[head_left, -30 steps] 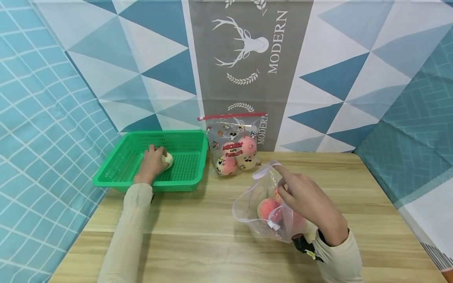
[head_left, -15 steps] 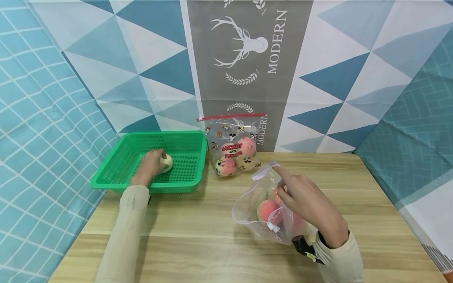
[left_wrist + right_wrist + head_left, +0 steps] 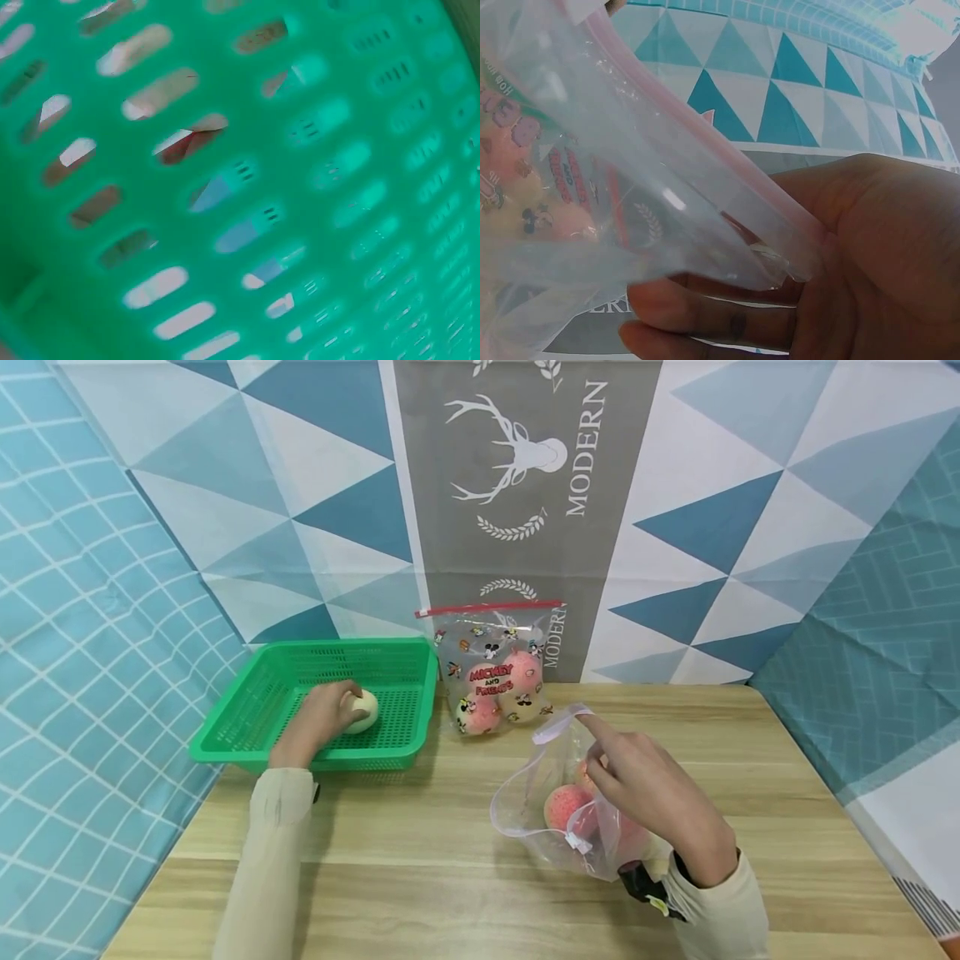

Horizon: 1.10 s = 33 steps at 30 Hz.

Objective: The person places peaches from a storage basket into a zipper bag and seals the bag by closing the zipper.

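My left hand [image 3: 318, 718] reaches into the green slotted basket [image 3: 382, 758] and grips a pale cream peach [image 3: 366, 713], its fingers over the top and thumb on the near side. Only the basket wall [image 3: 300, 187] shows in the left wrist view, so that hand is hidden there. To the right, my right hand [image 3: 652, 781] holds the lilac-edged rim of a clear zip bag [image 3: 521, 797], whose mouth gapes to the left. Several pink peaches [image 3: 567, 807] lie inside it. In the right wrist view, the bag's zip edge [image 3: 727, 161] runs into the hand between thumb and fingers.
A second clear bag [image 3: 491, 647] with a red zip and cartoon print leans against the patterned backdrop [image 3: 525, 543], several peaches inside. It stands between basket and open bag. Bare wooden tabletop [image 3: 420, 877] stretches in front.
My left hand has shifted slightly right inside the basket with the peach, which now shows more of itself. My right hand and its bag have stayed nearly still.
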{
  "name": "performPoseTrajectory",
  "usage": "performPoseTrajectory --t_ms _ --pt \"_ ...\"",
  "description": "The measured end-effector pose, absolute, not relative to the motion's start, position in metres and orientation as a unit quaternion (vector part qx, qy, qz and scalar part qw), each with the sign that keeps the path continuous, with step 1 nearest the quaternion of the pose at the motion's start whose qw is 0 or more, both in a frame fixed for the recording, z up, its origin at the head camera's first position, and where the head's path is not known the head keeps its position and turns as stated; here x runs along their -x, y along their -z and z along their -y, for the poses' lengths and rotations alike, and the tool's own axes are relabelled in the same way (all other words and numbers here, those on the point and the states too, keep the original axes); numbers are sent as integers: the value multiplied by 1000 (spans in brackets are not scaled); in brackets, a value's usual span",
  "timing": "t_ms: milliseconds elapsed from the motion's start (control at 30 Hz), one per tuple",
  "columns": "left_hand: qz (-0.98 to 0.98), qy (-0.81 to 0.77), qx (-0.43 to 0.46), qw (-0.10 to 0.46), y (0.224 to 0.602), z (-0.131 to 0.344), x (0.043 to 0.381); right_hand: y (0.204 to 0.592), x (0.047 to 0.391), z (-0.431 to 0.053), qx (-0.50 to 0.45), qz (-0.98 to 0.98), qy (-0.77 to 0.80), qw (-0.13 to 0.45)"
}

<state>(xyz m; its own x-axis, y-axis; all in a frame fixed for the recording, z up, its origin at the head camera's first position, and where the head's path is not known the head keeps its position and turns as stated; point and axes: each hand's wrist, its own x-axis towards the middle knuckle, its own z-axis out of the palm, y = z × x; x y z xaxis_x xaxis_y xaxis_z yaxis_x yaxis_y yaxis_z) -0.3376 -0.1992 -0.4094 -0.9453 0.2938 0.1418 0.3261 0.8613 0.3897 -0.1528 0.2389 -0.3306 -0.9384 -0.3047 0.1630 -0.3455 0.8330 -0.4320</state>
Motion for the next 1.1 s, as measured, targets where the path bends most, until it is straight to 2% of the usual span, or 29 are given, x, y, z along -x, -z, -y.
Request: performPoseTrajectory --t_ms 300,433,900,1100 --pt "944 222 189 154 392 186 317 331 153 -241 -176 957 -222 57" --pt "938 230 191 176 384 181 308 330 153 -241 -176 957 -223 58" --pt "945 237 200 106 371 166 292 331 154 -239 -188 955 -220 65" --pt "942 250 206 92 368 160 289 331 154 -239 -183 957 -219 62"
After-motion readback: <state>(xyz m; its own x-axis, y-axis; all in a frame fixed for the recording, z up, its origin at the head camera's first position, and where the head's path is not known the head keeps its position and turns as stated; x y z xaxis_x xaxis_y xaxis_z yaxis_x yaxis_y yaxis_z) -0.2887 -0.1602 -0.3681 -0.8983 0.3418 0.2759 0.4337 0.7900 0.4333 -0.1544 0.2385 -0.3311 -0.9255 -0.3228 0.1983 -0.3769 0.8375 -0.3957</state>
